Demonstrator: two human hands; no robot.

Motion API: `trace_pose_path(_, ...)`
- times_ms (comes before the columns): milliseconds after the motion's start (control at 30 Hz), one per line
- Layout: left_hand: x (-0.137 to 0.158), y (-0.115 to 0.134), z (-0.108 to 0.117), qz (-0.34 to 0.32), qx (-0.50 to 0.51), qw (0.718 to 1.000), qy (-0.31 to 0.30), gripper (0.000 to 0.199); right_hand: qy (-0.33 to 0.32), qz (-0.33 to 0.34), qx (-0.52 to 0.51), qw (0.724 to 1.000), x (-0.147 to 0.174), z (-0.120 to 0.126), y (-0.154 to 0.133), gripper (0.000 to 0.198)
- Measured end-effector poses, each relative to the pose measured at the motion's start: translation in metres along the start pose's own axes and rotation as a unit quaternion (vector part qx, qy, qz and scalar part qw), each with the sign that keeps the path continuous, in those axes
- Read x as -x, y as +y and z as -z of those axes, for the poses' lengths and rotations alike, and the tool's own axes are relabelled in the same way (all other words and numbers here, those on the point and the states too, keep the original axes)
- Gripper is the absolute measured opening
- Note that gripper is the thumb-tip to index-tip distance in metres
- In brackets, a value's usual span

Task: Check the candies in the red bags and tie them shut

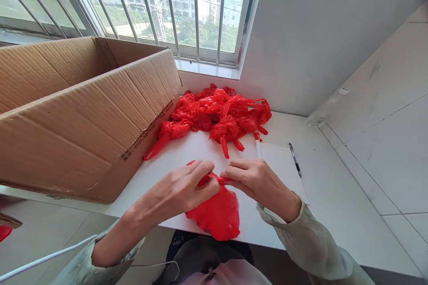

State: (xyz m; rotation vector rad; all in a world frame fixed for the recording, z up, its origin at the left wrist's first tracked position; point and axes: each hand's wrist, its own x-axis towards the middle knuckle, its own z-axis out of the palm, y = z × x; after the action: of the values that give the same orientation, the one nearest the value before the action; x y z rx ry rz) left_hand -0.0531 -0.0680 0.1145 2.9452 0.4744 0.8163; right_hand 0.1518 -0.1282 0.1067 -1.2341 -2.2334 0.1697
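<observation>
A red plastic bag point(217, 213) hangs from my two hands at the table's near edge, its body bulging below them. My left hand point(192, 185) is closed around the bag's gathered upper part. Pinched in the fingers of my right hand point(250, 178) is a twisted strip of the same bag, just to the right. The fingertips of both hands are close together but apart. What lies inside the bag is hidden. Beyond my hands a pile of knotted red plastic bags point(217, 109) rests on the white table point(331, 187).
A large open cardboard box point(83, 129) with printed text stands on the left. Right of my hands, a pen point(294, 159) lies on white paper point(279, 160). A barred window point(187, 13) is behind the pile. A white cable point(47, 256) crosses at lower left.
</observation>
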Motion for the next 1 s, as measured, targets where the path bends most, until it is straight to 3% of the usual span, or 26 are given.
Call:
trace_pose_path(67,0.005,-0.007,0.006,-0.054,-0.052,0.997,0.005,0.029,-0.010,0.037,0.093,0.995,0.000,0.007,-0.005,0.033)
trace_pose_path(133,0.015,-0.016,0.011,-0.103,-0.091,0.990,0.025,0.030,-0.013,0.060,0.116,0.991,0.004,0.010,-0.002,0.034)
trace_pose_path(200,0.031,-0.025,0.012,-0.110,-0.108,0.987,0.038,0.025,-0.002,0.044,0.109,0.993,0.016,0.008,0.013,0.034)
trace_pose_path(267,0.053,-0.033,0.007,-0.073,-0.100,0.992,0.037,0.017,0.018,-0.006,0.091,0.996,0.036,-0.001,0.034,0.033)
trace_pose_path(400,0.093,-0.037,-0.010,0.026,-0.024,0.999,0.015,0.021,0.017,-0.099,0.006,0.995,0.079,-0.026,0.071,0.034)
trace_pose_path(533,0.101,-0.032,-0.015,0.148,0.087,0.984,-0.043,0.031,0.023,-0.188,-0.109,0.976,0.087,-0.037,0.072,0.033)
trace_pose_path(600,0.094,-0.030,-0.014,0.194,0.153,0.968,-0.038,0.037,0.060,-0.222,-0.230,0.946,0.075,-0.039,0.060,0.034)
trace_pose_path(633,0.090,-0.030,-0.013,0.207,0.191,0.959,-0.032,0.040,0.085,-0.229,-0.314,0.918,0.066,-0.042,0.053,0.034)
trace_pose_path(767,0.075,-0.025,-0.023,0.228,0.373,0.899,-0.005,0.054,0.161,-0.247,-0.615,0.731,0.032,-0.061,0.028,0.035)
trace_pose_path(833,0.071,-0.021,-0.033,0.239,0.453,0.859,0.006,0.060,0.181,-0.275,-0.663,0.673,0.021,-0.072,0.024,0.035)
trace_pose_path(900,0.071,-0.017,-0.044,0.254,0.503,0.826,0.026,0.062,0.198,-0.296,-0.662,0.659,0.017,-0.079,0.027,0.037)
trace_pose_path(1000,0.074,-0.011,-0.054,0.276,0.528,0.800,0.075,0.057,0.198,-0.298,-0.645,0.675,0.021,-0.082,0.035,0.040)
